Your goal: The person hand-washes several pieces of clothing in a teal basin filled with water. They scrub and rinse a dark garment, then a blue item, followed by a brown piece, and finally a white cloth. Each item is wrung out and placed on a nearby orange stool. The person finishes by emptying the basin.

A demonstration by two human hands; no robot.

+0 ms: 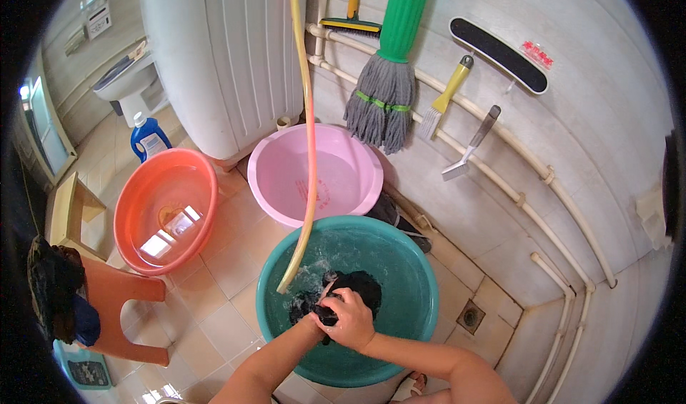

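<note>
A dark teal basin (427,261) of water stands on the floor in front of me. In it, a soaked black cloth (364,287) is bunched up, partly under water. My right hand (350,323) is closed over a fold of this cloth. Pressed against it from the left, my left hand (314,319) grips the same cloth, its fingers largely hidden behind the right hand and the fabric. A yellowish hose (300,250) hangs down over the basin, its end just above the foaming water beside my hands.
Behind stands a pink basin (261,189); to the left are an orange basin (127,225) with water and an orange stool (121,300) with dark clothes. A blue bottle (148,138) stands farther back. A mop (386,96) and brushes hang along wall pipes. A floor drain (470,317) lies at right.
</note>
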